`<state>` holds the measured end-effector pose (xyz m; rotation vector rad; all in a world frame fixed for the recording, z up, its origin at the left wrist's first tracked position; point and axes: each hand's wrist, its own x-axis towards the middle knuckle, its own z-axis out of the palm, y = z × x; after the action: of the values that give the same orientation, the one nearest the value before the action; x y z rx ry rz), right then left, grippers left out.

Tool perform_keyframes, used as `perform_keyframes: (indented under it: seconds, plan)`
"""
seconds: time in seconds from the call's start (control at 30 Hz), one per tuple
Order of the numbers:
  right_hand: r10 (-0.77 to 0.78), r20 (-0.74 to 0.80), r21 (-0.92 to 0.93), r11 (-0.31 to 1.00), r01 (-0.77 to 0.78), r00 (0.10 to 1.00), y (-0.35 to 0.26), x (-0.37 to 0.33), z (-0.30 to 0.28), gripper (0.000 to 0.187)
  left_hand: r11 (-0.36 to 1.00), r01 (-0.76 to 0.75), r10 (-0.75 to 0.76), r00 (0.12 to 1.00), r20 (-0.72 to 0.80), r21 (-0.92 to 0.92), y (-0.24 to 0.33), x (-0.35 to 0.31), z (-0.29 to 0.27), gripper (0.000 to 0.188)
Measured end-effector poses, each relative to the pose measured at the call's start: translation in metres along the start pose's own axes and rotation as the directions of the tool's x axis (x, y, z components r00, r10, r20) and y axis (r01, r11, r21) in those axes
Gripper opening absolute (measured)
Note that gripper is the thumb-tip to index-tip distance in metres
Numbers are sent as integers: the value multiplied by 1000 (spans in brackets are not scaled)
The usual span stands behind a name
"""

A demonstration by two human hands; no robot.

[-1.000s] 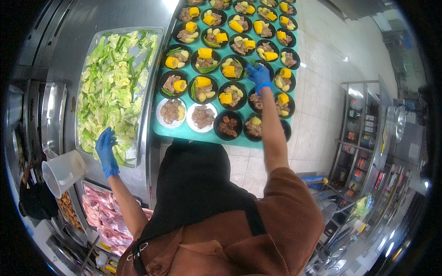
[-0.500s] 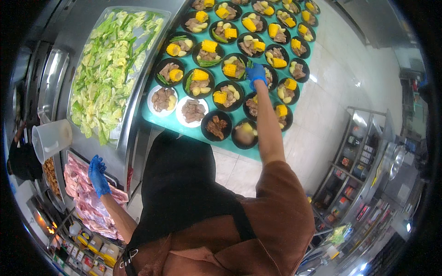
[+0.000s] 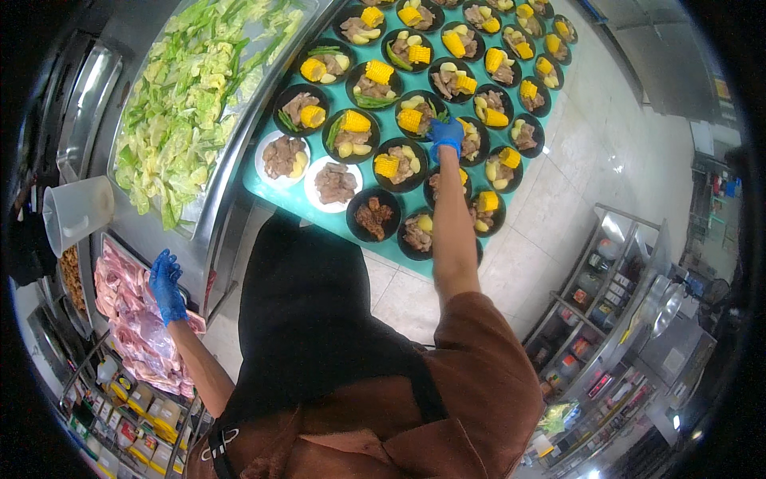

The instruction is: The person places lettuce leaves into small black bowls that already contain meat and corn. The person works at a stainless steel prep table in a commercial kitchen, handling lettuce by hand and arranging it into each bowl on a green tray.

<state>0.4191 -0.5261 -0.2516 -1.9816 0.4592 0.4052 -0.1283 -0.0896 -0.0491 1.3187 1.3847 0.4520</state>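
My right hand [image 3: 447,137], in a blue glove, reaches over the bowls on the green table [image 3: 335,221]. Its fingers are closed at the right rim of a black bowl [image 3: 411,136] with meat, potato and corn, on a green vegetable strip [image 3: 440,117] that the fingertips partly hide. Also gloved in blue, my left hand [image 3: 167,289] hovers at the edge of a tray of raw meat [image 3: 132,319]. Its fingers curl inward, and whatever they may hold is hidden. Some bowls, such as the black bowl [image 3: 352,136] at left, contain green strips beside the corn.
Two white plates with meat, a white plate [image 3: 275,177] and another white plate [image 3: 321,199], sit at the table's near left corner. Beside them stands a black bowl of browned meat [image 3: 373,219]. Chopped cabbage [image 3: 187,112] fills a large tray at left, near a plastic jug [image 3: 78,209].
The view has shifted slightly, with the tables sitting a little differently in it. My right hand stays at the same bowl, its arm a little more upright. My left hand remains by the raw meat.
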Motion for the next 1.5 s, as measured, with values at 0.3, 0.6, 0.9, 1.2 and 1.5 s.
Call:
perform_keyframes:
  seconds: [0.3,0.6,0.9,1.2,1.5]
  plan:
    - [190,-36,296,940,-171,981,-16,-31,15,22,999,35,-34,998,47,-8,-2,9,15,30]
    - [-14,-22,-63,998,12,1000,25,-8,-7,18,998,-22,21,1000,22,67,4,12,23,28]
    - [-444,64,-573,717,398,894,-14,-32,-34,21,995,-8,4,999,38,98,-1,14,22,29]
    - [-438,141,-672,616,411,888,-14,-27,-26,29,997,-16,16,1000,8,77,6,13,22,28]
    - [-584,318,-677,412,610,747,-18,-22,-34,36,996,-42,45,999,-28,80,15,7,16,27]
